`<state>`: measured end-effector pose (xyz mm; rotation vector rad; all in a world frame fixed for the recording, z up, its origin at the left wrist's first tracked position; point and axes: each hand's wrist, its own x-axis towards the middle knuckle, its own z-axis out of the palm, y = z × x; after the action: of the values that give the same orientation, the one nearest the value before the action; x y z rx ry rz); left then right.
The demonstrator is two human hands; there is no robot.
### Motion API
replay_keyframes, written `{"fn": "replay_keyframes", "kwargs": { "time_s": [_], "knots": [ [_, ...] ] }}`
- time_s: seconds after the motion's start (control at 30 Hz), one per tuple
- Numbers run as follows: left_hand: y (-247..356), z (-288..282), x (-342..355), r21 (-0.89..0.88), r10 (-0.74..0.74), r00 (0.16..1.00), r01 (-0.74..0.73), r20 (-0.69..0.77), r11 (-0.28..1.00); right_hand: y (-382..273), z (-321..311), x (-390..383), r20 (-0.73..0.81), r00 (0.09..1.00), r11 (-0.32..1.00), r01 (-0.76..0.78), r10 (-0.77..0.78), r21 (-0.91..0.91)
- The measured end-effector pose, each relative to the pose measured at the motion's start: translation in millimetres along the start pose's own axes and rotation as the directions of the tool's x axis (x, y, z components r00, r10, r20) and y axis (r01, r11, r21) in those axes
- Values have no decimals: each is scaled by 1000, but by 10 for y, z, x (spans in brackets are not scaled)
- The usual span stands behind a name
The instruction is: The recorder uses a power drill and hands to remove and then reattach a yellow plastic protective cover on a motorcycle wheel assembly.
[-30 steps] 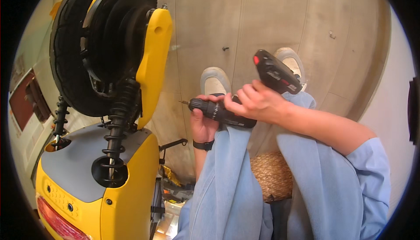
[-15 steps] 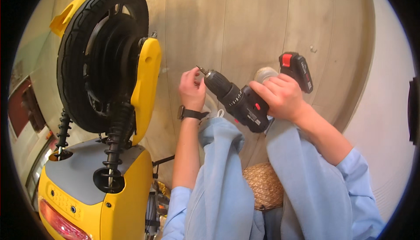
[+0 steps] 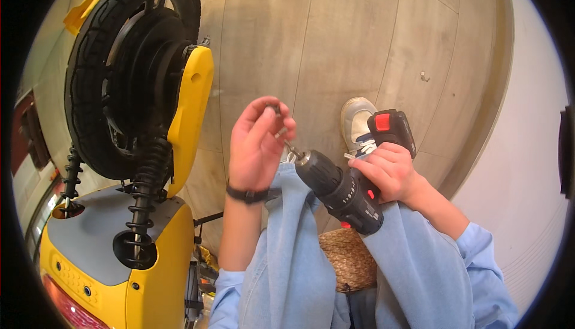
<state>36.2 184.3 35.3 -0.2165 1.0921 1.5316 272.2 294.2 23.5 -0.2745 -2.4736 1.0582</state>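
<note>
My right hand (image 3: 386,172) is wrapped round the grip of a black cordless drill (image 3: 344,190) with a red-and-black battery (image 3: 392,130). The drill's chuck points up and left, a thin metal bit (image 3: 291,148) standing out of it. Just beyond the bit's tip is my left hand (image 3: 257,143), closed, with a small dark metal piece (image 3: 274,108) pinched between thumb and forefinger. Its exact kind is too small to tell. A small light metal part (image 3: 281,132) shows by the lower fingers of that hand.
To the left stands a yellow-and-grey scooter body (image 3: 159,275), with a black wheel (image 3: 135,74), a yellow arm (image 3: 193,113) and a coil-spring shock absorber (image 3: 144,191). A small metal hook-like piece (image 3: 424,77) lies on the wooden floor (image 3: 353,23). A white wall (image 3: 527,167) rises at right.
My left hand has turned and risen away from the bit, now showing a small dark piece in its fingers. The drill has dropped slightly toward my knees.
</note>
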Motion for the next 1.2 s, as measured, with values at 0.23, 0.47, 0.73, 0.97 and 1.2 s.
{"fn": "replay_keyframes", "kwargs": {
  "time_s": [0.23, 0.47, 0.73, 0.97, 1.2],
  "knots": [
    [236, 266, -446, -177, 54, 975, -15, 217, 984, -49, 15, 32, -52, 997, 999, 50, -50, -13],
    [143, 198, -447, -137, 27, 974, 4, 223, 991, -35, 19, 46, -16, 998, 998, 53, -53, -18],
    [114, 62, -406, -94, 36, 948, -6, 315, 996, -56, 24, 62, 31, 999, 998, 28, -27, -53],
    [-62, -257, -403, -164, 107, 986, -86, 129, 983, 20, 7, 286, 238, 970, 971, 4, 55, -238],
    [-117, -622, -340, -315, 195, 975, -220, -108, 923, 168, 386, 445, 278, 960, 960, 114, -40, -255]
  ]
}}
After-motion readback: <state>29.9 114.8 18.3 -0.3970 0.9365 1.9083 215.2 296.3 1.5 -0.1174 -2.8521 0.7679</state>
